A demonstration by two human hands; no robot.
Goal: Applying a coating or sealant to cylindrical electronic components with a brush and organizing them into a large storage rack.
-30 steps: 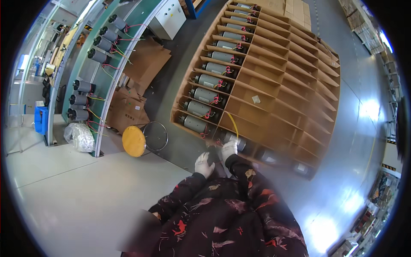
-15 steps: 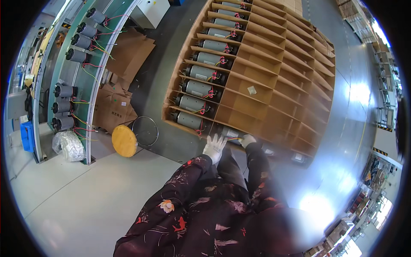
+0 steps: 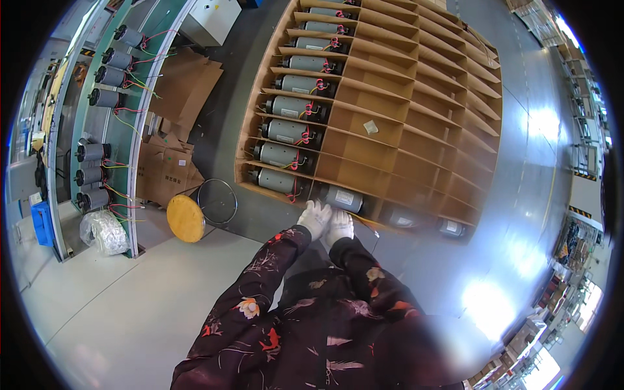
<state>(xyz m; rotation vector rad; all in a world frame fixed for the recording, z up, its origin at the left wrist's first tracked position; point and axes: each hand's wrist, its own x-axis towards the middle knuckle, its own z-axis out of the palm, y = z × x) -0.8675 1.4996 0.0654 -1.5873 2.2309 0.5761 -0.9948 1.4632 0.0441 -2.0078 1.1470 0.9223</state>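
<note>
Person in a dark long-sleeved top with a red, white and orange flower-and-fish print point(image 3: 325, 331), arms reaching forward to the near edge of the large brown cardboard box with many divider slots point(image 3: 364, 170). Left hand, white-gloved point(image 3: 314, 220), and right hand, white-gloved point(image 3: 340, 227), are close together at that edge, fingers bent; can't tell whether either is clamped on anything, fingertips too small and partly hidden. Thin yellowish wire point(image 3: 361, 219) runs out rightward from beside the right hand. Grey cylindrical motor with a white label point(image 3: 344, 199) lies on its side in the box's nearest row, just beyond the hands. Two more labelled grey motors point(image 3: 451, 227) sit farther right in the same row, blurry. Box's left column: grey motors with black ends and red and yellow wires point(image 3: 286, 132), one per slot. Small whitish packet point(image 3: 370, 127) lies mid-box. Left of the box: round yellow wooden stool seat point(image 3: 185, 219), flattened brown cardboard sheets point(image 3: 182, 91), then long green-topped bench point(image 3: 97, 127) carrying more wired grey motors point(image 3: 90, 152). Beyond the box's far left: pale metal cabinet point(image 3: 211, 21).
</note>
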